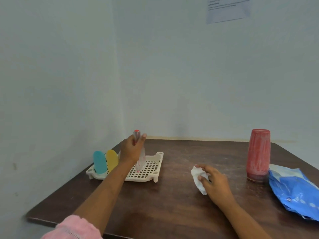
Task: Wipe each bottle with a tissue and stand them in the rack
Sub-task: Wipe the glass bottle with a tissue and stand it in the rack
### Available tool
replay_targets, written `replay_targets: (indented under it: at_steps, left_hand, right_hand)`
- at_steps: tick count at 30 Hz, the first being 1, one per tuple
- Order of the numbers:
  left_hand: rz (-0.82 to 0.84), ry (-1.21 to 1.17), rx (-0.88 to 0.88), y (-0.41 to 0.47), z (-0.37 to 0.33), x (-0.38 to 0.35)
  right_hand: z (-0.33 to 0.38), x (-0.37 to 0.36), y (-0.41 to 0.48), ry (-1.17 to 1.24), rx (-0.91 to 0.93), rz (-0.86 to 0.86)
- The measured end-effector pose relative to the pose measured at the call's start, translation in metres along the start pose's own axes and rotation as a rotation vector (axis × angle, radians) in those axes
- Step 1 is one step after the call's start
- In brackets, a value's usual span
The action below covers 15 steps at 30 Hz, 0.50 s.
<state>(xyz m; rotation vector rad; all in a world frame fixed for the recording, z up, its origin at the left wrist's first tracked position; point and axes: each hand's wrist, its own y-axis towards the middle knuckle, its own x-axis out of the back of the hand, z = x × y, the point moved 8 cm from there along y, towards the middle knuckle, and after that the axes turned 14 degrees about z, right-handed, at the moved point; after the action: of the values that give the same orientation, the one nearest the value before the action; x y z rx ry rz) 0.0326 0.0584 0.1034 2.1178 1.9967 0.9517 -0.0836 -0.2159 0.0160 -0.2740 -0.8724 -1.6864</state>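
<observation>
On the rack (138, 179) at left, your left hand (131, 150) grips the clear bottle (140, 163) near its cap, steadying it upright; your right hand (215, 183) holds the tissue (198, 180) on the table (172, 204), ready; the red bottle (258, 155) stands far right, unracked.

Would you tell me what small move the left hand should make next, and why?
Probably loosen the left hand's grip and lift away: the clear red-capped plastic bottle already looks upright with its base on the white grid rack, while the right hand holds the crumpled white tissue.
</observation>
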Motion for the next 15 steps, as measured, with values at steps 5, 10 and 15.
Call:
replay_targets:
  at_steps: [5,10,15]
  left_hand:
    - [0.031,0.241,0.043,0.002,0.018,-0.012]
    - [0.053,0.298,0.081,0.002,0.029,-0.015]
    - [0.073,0.338,0.065,0.004,0.029,-0.014]
  right_hand:
    - [0.002,-0.001,-0.001,-0.017,-0.013,0.030]
    - [-0.002,-0.001,0.002,-0.020,-0.044,0.028]
    - [-0.002,-0.001,0.002,-0.012,-0.021,0.026]
